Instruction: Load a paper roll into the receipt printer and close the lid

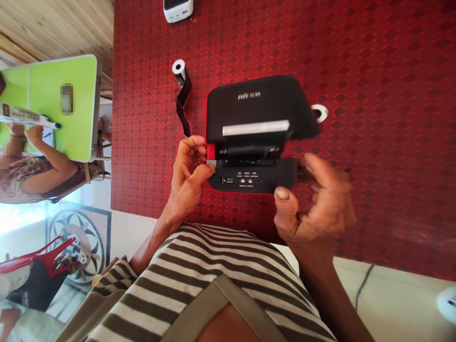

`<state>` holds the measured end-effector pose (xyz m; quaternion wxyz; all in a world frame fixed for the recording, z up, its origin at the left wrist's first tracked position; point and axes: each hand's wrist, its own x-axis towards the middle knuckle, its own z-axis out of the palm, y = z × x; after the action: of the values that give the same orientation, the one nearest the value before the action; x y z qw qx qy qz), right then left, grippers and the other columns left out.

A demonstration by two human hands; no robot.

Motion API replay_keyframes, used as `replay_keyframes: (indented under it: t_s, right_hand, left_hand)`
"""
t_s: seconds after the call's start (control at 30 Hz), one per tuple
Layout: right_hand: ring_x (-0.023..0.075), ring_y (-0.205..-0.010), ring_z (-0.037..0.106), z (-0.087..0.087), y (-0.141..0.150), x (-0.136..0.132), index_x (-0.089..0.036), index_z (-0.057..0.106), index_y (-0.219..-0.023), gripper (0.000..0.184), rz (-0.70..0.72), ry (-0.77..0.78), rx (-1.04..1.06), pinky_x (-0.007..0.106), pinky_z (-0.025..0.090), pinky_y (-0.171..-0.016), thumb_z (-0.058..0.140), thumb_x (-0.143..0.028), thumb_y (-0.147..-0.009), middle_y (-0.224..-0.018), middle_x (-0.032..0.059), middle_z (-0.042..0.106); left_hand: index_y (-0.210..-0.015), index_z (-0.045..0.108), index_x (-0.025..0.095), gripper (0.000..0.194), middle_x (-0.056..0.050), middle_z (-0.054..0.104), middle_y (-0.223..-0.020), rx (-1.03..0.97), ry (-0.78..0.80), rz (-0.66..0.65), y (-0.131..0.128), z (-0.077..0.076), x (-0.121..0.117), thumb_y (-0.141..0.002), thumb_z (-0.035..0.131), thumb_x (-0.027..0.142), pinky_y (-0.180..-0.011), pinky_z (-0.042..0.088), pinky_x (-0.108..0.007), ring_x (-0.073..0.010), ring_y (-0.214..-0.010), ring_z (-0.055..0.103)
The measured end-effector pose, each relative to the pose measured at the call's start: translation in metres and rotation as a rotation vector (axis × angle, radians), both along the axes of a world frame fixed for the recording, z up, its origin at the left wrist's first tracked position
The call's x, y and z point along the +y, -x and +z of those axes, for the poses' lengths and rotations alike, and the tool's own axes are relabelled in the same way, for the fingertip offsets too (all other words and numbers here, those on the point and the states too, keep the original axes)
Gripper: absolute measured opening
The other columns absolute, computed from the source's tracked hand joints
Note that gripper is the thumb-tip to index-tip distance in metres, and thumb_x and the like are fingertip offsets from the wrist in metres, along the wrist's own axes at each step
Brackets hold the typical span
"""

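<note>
A black and red receipt printer (263,107) is in front of me, its lid tilted up and a white strip on the lid's lower edge. My left hand (188,173) grips its left side, thumb on the grey corner piece beside the control panel (249,176). At the front right corner is my right hand (313,199), slightly blurred. Its thumb and forefinger are apart, close to the printer's edge; whether they touch it I cannot tell. To the left stands a paper roll (178,67) with a dark strip trailing from it. Another white roll (320,113) shows partly behind the lid.
A red patterned tablecloth (384,142) covers the table. At its far edge lies a white power bank (178,12). Left of me, a person's arm (50,166) reaches over a green table (80,128). A red frame (53,251) is on the left below.
</note>
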<state>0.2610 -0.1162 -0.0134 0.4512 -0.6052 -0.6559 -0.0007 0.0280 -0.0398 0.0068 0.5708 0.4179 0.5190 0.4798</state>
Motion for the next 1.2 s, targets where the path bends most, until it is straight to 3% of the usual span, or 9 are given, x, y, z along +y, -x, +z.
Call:
replay_keyframes:
  t_s: [0.2, 0.27, 0.33, 0.43, 0.53, 0.63, 0.77, 1.0, 1.2]
  right_hand:
    - [0.0416, -0.111, 0.097, -0.001, -0.005, 0.010, -0.027, 0.067, -0.191, 0.067, 0.041, -0.087, 0.021, 0.055, 0.081, -0.093, 0.076, -0.044, -0.127, -0.134, 0.0219, 0.096]
    - [0.0402, -0.106, 0.096, 0.005, -0.011, 0.019, -0.027, 0.076, -0.183, 0.062, 0.049, -0.178, 0.017, 0.054, 0.079, -0.090, 0.078, -0.051, -0.125, -0.130, 0.0188, 0.097]
    - [0.0368, -0.105, 0.096, 0.019, -0.017, 0.030, -0.029, 0.084, -0.171, 0.049, 0.060, -0.216, -0.045, 0.051, 0.077, -0.092, 0.081, -0.045, -0.124, -0.128, 0.0149, 0.099]
    - [0.0293, -0.112, 0.096, 0.044, -0.021, 0.051, -0.029, 0.087, -0.154, 0.033, 0.170, -0.131, -0.169, 0.043, 0.076, -0.105, 0.083, -0.019, -0.123, -0.129, 0.0091, 0.099]
    - [0.0311, -0.122, 0.094, 0.060, -0.016, 0.078, -0.021, 0.087, -0.145, 0.026, 0.346, -0.006, -0.287, 0.045, 0.073, -0.114, 0.077, -0.010, -0.123, -0.137, 0.0129, 0.098]
    - [0.0365, -0.122, 0.091, 0.062, -0.006, 0.109, -0.021, 0.089, -0.134, 0.026, 0.462, 0.207, -0.395, 0.050, 0.071, -0.109, 0.068, -0.009, -0.123, -0.133, 0.0152, 0.096]
    - [0.0376, -0.116, 0.091, 0.060, 0.013, 0.139, -0.023, 0.088, -0.127, 0.038, 0.444, 0.488, -0.533, 0.049, 0.069, -0.101, 0.056, -0.002, -0.118, -0.125, 0.0149, 0.093]
    - [0.0449, -0.124, 0.089, 0.055, 0.025, 0.151, -0.019, 0.086, -0.131, 0.048, 0.436, 0.496, -0.659, 0.052, 0.066, -0.096, 0.043, -0.004, -0.117, -0.134, 0.0249, 0.091]
    - [0.0396, -0.117, 0.088, 0.058, 0.012, 0.150, -0.025, 0.083, -0.134, 0.039, 0.520, 0.452, -0.600, 0.048, 0.063, -0.093, 0.052, -0.010, -0.115, -0.132, 0.0195, 0.091]
  left_hand:
    - [-0.128, 0.069, 0.031, 0.047, -0.002, 0.070, -0.115, 0.051, -0.021, -0.020, 0.002, -0.002, -0.001, -0.086, 0.090, 0.034, -0.084, 0.059, -0.033, -0.0207, -0.099, 0.066]
    - [-0.128, 0.070, 0.031, 0.047, -0.002, 0.071, -0.114, 0.078, -0.056, -0.016, 0.003, -0.006, -0.003, -0.088, 0.093, 0.038, -0.086, 0.060, -0.034, -0.0209, -0.099, 0.067]
    - [-0.131, 0.071, 0.032, 0.051, -0.002, 0.072, -0.115, 0.095, -0.084, -0.021, 0.005, -0.011, -0.003, -0.089, 0.097, 0.046, -0.087, 0.061, -0.035, -0.0216, -0.100, 0.068]
    - [-0.137, 0.071, 0.032, 0.060, -0.003, 0.073, -0.116, 0.109, -0.145, -0.044, 0.008, -0.021, -0.004, -0.094, 0.102, 0.061, -0.091, 0.062, -0.038, -0.0232, -0.103, 0.070]
    - [-0.142, 0.073, 0.032, 0.065, -0.003, 0.074, -0.116, 0.106, -0.210, -0.066, 0.011, -0.032, -0.004, -0.102, 0.099, 0.076, -0.092, 0.063, -0.039, -0.0232, -0.101, 0.071]
    - [-0.148, 0.074, 0.032, 0.069, -0.003, 0.074, -0.117, 0.097, -0.293, -0.078, 0.013, -0.045, -0.005, -0.107, 0.095, 0.083, -0.091, 0.062, -0.038, -0.0221, -0.099, 0.070]
    - [-0.154, 0.074, 0.032, 0.069, -0.002, 0.074, -0.118, 0.075, -0.372, -0.097, 0.014, -0.060, -0.007, -0.111, 0.093, 0.083, -0.089, 0.060, -0.036, -0.0205, -0.100, 0.070]
    - [-0.158, 0.070, 0.034, 0.077, -0.002, 0.074, -0.120, 0.080, -0.386, -0.147, 0.017, -0.065, -0.007, -0.112, 0.088, 0.093, -0.089, 0.061, -0.038, -0.0208, -0.098, 0.069]
    - [-0.158, 0.070, 0.035, 0.073, -0.002, 0.074, -0.121, 0.069, -0.383, -0.148, 0.016, -0.064, -0.007, -0.114, 0.086, 0.091, -0.089, 0.061, -0.037, -0.0203, -0.099, 0.068]
